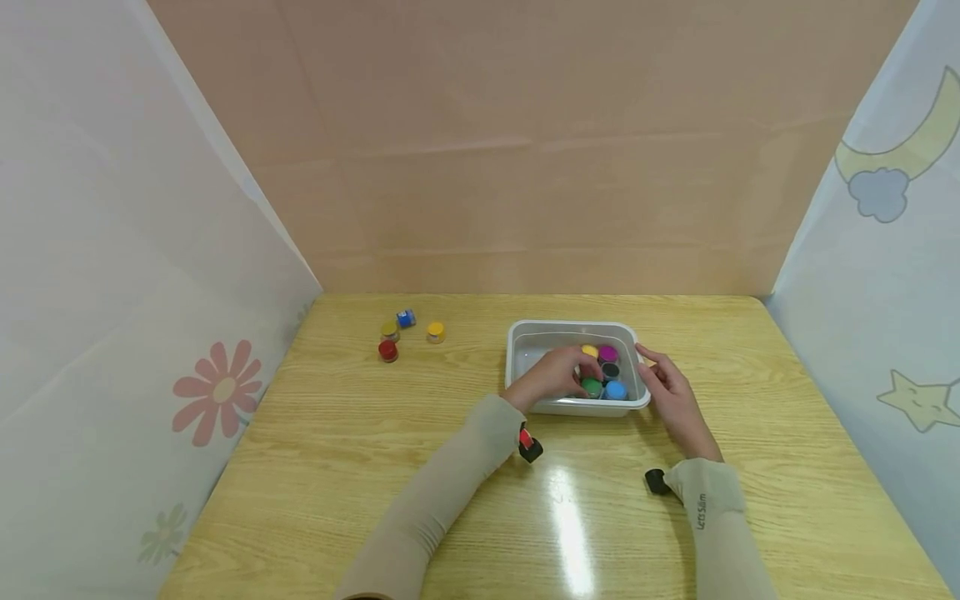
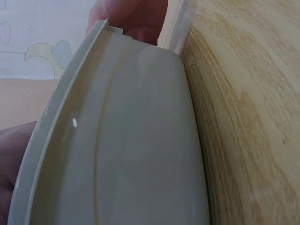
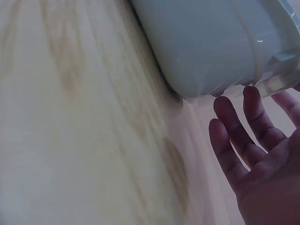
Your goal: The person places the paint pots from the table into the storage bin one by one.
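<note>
A white plastic container (image 1: 525, 407) stands on the table and holds several small jars with coloured lids. My left hand (image 1: 557, 372) reaches over its near rim, the thumb and fingers pinching a green-lidded jar (image 1: 592, 388). Beside that jar are a blue-lidded jar (image 1: 616, 390), a black-lidded jar (image 1: 611, 372), a purple-lidded jar (image 1: 608, 354) and a yellow-lidded jar (image 1: 589, 351). At the container's right end, my right hand (image 1: 670, 395) touches the rim. In the right wrist view its loosely extended fingers (image 3: 260, 119) lie against the outer wall. The left wrist view mostly shows the container's side (image 2: 145, 131).
To the left on the wooden table (image 1: 337, 442) are a red-lidded jar (image 1: 387, 351), a dark yellow-lidded jar (image 1: 389, 331), an orange-yellow-lidded jar (image 1: 436, 332) and a blue-lidded jar (image 1: 406, 318) on its side. A brown back wall (image 1: 525, 208) and printed side sheets surround the table.
</note>
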`<state>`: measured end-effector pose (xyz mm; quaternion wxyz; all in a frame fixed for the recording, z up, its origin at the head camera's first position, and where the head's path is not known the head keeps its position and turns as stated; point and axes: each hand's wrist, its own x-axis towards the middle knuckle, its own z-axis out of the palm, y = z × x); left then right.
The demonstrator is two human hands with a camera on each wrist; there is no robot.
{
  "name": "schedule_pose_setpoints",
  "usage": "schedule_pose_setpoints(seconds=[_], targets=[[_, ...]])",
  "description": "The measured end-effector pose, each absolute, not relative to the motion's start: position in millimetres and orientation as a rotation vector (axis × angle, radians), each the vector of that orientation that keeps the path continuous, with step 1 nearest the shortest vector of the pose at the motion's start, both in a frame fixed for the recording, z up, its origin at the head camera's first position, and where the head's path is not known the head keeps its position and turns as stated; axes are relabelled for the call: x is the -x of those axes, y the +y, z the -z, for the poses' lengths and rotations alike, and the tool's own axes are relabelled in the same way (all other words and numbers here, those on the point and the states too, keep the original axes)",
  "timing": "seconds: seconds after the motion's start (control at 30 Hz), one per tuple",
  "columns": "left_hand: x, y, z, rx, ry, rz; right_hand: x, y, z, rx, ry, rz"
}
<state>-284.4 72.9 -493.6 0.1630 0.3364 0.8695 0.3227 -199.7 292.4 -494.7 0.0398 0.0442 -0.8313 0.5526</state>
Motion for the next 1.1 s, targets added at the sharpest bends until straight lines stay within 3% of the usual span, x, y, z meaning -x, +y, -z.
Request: schedule_pose_setpoints(seconds=[0.67,1.1], targets=[[284,74,497,-0.957,2.454,-0.950,213,306,525,-0.119,-2.550,-1.676],[285,72,497,-0.944,2.470,-0.942,200,293,496,-0.153,-2.542,-1.678]])
